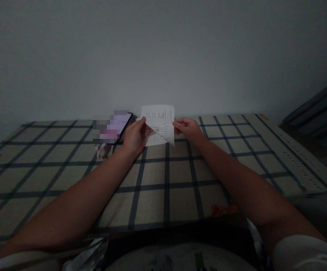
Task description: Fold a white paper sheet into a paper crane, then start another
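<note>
Between my two hands is a white sheet of printed paper [159,114], held up just above the table. Its lower part looks creased or torn along a slanting line; which of the two I cannot tell. My left hand [135,135] pinches the sheet's left side, thumb on top. At the right edge, my right hand [187,128] grips it between thumb and fingers. A phone [117,127] with a lit screen leans just left of my left hand, and part of it is blurred out.
A checked tablecloth [152,188] covers the table, which meets a plain grey wall [163,56] at the back. Under the phone lies a pale pinkish object [104,149]. Dark folded fabric [318,101] is at the far right.
</note>
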The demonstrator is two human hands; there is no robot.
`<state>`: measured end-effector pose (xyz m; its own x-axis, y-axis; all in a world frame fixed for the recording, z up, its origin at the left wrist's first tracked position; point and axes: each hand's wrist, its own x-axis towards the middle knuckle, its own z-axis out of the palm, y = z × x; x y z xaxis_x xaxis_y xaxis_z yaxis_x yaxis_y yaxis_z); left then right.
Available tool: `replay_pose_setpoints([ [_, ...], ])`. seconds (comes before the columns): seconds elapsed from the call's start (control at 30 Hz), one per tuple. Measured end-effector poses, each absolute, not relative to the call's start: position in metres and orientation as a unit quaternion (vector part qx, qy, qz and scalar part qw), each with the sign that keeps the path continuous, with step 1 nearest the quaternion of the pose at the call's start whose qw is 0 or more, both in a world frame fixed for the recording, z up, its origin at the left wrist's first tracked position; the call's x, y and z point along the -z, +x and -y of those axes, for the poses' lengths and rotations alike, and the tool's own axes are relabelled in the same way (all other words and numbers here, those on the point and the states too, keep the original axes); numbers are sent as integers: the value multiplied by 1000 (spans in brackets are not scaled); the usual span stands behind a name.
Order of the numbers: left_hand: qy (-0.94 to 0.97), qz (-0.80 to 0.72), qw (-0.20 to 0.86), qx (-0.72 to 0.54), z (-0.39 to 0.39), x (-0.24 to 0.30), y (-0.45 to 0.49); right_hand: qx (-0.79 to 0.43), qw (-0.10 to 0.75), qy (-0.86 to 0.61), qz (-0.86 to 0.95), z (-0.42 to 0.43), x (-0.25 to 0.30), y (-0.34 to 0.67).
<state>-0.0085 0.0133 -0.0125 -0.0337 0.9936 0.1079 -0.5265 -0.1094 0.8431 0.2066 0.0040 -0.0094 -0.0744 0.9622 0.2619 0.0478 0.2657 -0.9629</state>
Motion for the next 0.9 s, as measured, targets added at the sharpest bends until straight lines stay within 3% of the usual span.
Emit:
replay_pose_setpoints([
  [0.33,515,-360,615,-477,5,17,0,-436,557,-415,572,3,5,202],
  [0.9,514,-370,568,-526,3,15,0,-481,470,-401,622,0,13,207],
])
